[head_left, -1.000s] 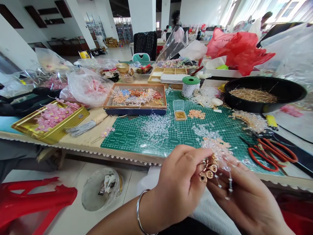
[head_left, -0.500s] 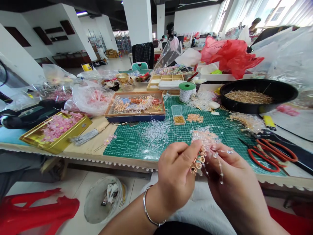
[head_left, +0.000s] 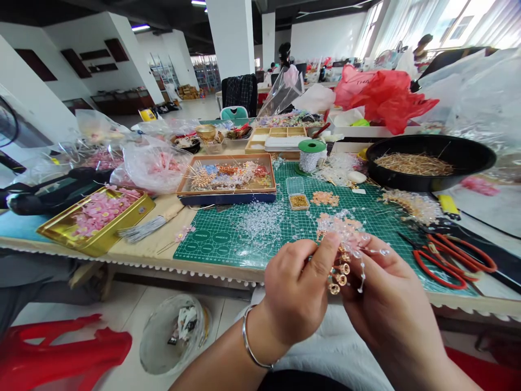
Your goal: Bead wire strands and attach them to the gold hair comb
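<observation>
Gold-coloured little cups and clear pinkish beads make up the beaded ornament (head_left: 345,255) that I see pinched between both hands, just in front of the near edge of the table (head_left: 142,239) and above the person's lap. On my feed the left hand (head_left: 299,293) is closed: its forefinger and thumb press together on the upper part of the ornament, the other fingers curl into the palm, and the back of the hand faces the camera. A silver bangle (head_left: 251,347) sits on that wrist, and the forearm comes up from the lower left. The right hand (head_left: 391,312) comes in from the lower right with its back turned up; its fingers (head_left: 376,255) are bent round the ornament from the right side and grip it, though I cannot tell exactly where the thumb lies. The two hands touch each other around the piece. A short strand of clear beads (head_left: 360,274) hangs off the ornament between them. Just beyond the hands lies the green cutting mat (head_left: 211,239), with a scatter of clear beads (head_left: 260,220) and a small clear box of gold beads (head_left: 298,200) on it. Red-handled scissors (head_left: 451,258) lie on the mat's right end, near the right hand. Farther back stand a wooden tray (head_left: 228,187), a black pan (head_left: 431,163) of straw-coloured pins and, well to the left, a gold tin (head_left: 97,239) of pink flowers.
</observation>
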Demonstrator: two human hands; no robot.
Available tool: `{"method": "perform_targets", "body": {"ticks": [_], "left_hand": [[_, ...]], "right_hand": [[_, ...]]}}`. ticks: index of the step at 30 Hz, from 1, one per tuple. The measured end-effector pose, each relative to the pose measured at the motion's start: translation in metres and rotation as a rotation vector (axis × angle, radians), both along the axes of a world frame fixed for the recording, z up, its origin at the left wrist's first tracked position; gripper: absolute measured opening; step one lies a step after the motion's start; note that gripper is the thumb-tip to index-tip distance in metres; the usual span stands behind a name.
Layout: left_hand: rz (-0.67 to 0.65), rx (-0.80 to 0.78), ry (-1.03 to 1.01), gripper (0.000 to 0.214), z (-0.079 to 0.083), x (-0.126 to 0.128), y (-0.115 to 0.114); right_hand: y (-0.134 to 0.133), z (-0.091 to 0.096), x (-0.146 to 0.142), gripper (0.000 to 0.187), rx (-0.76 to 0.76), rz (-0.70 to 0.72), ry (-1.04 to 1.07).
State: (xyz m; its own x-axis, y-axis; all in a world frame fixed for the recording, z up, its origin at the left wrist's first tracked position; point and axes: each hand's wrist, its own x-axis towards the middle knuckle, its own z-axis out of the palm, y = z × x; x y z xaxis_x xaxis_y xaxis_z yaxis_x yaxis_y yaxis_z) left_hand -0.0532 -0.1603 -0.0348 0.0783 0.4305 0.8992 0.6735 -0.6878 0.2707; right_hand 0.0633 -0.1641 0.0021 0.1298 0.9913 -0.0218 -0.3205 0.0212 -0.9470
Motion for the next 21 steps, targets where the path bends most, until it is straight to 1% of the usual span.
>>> {"method": "perform_targets", "body": {"ticks": [3,6,9,11,14,16,18,20,21], "left_hand": [[-0.023,-0.045,-0.033,0.033,0.000,0.006,-0.004],[-0.072,-0.117,-0.075,0.031,-0.002,0.011,-0.008],[-0.130,-0.269,-0.100,0.035,-0.002,0.010,-0.016],[-0.218,-0.401,-0.115,0.041,0.001,0.005,-0.022],[-0.457,-0.595,-0.180,0.045,0.013,-0.007,-0.030],[-0.603,-0.668,-0.181,0.038,0.024,-0.016,-0.031],[-0.712,-0.722,-0.171,0.033,0.035,-0.025,-0.027],[-0.791,-0.805,-0.233,0.044,0.041,-0.034,-0.019],[-0.825,-0.857,-0.293,0.052,0.042,-0.037,-0.013]], "right_hand": [[0.005,-0.006,0.001,0.020,0.063,-0.090,-0.107],[0.012,-0.012,0.008,0.013,0.119,-0.177,-0.291],[0.020,-0.016,0.017,0.008,0.160,-0.252,-0.541],[0.024,-0.017,0.025,0.006,0.182,-0.257,-0.705],[0.025,-0.017,0.037,0.005,0.195,-0.169,-0.903],[0.021,-0.017,0.043,0.010,0.201,-0.048,-0.994],[0.013,-0.017,0.047,0.014,0.224,0.116,-1.045],[0.002,-0.015,0.050,0.015,0.249,0.273,-1.066],[-0.003,-0.013,0.051,0.016,0.261,0.342,-1.069]]}}
